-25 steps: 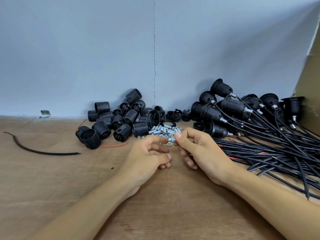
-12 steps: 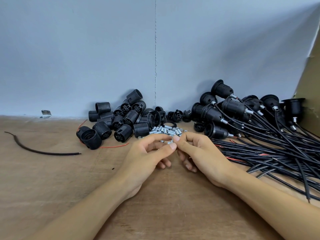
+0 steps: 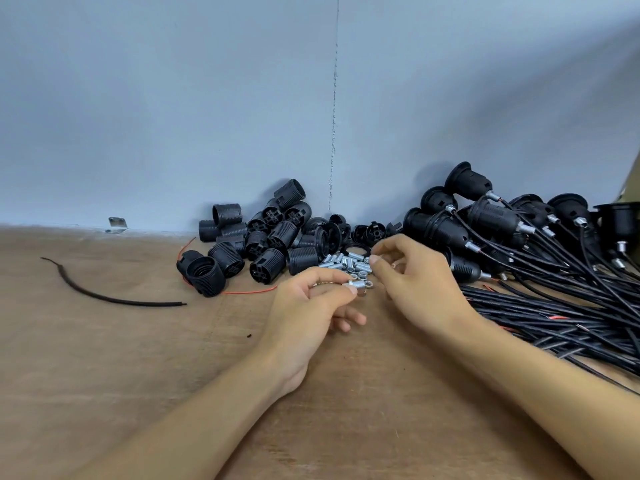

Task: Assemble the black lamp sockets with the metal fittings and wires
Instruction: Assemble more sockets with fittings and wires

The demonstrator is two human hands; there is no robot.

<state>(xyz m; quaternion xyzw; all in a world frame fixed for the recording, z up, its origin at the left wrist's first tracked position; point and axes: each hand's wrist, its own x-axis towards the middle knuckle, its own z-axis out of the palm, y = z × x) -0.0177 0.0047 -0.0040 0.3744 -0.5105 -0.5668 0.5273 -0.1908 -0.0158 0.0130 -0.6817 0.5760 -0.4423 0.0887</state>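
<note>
Light was soft and even, bright enough across the pale wall (image 3: 173,98), which darkened in a diagonal band toward its upper right corner. The pile of black sockets (image 3: 263,237) threw faint, blurred shadows onto the wall behind, and detail in the black plastic mostly sank. Small glints showed on the metal fittings (image 3: 346,263). The right hand (image 3: 412,282) looked slightly smeared at its fingertips. The back edge of the table (image 3: 104,358) curved a little — wide-angle distortion.
</note>
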